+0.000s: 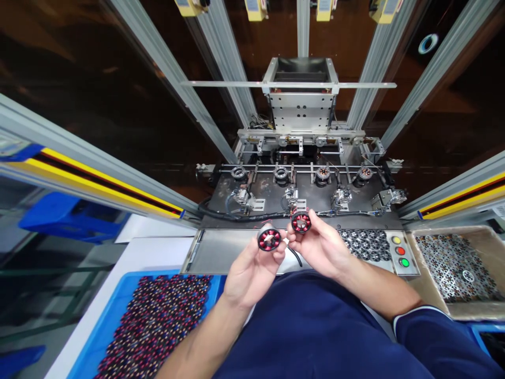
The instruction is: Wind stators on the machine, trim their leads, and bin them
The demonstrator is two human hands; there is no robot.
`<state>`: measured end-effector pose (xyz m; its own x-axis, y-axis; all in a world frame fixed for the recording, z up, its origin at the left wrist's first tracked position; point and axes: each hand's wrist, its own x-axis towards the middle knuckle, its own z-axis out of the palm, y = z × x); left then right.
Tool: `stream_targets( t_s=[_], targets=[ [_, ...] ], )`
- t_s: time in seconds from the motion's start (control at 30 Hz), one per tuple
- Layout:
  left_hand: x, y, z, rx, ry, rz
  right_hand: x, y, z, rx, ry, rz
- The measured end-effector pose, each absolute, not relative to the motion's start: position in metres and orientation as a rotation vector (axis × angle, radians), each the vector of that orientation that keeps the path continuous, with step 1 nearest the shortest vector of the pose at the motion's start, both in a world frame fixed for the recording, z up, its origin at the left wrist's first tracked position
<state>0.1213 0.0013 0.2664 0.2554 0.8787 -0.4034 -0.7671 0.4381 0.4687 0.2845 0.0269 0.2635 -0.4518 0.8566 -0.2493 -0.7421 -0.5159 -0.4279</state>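
My left hand (252, 271) is closed on a motor stator (269, 240), a dark ring with red windings inside. A second stator (301, 222) of the same look is gripped by the fingertips of my right hand (325, 243). Both are held up side by side, a little apart, over the front edge of the machine. Beyond them, a dark machine bed (272, 195) carries several round fixtures; the two on the right hold round parts with copper colour, while the two on the left show bare rings.
Left of me, a blue tray (132, 275) holds many red-and-black stators. At right are dark metal round parts (365, 245), a button panel (404, 261) and a carton (434, 301) of silvery parts. Metal posts and yellow light-curtain bars (106, 181) flank the station.
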Motion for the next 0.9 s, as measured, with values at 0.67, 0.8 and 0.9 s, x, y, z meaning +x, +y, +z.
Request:
stream_targets(
  t_s=[0.67, 0.8, 0.9],
  targets=[
    [0.121, 0.000, 0.261, 0.283, 0.685, 1.127, 0.283, 0.026, 0.264, -0.561, -0.376, 2.060],
    [0.113, -0.003, 0.255, 0.314, 0.733, 1.151, 0.282, 0.029, 0.252, -0.667, -0.541, 1.998],
    [0.091, -0.005, 0.228, 0.472, 1.009, 1.249, 0.279, 0.034, 0.218, -0.918, -1.038, 1.664]
  ],
)
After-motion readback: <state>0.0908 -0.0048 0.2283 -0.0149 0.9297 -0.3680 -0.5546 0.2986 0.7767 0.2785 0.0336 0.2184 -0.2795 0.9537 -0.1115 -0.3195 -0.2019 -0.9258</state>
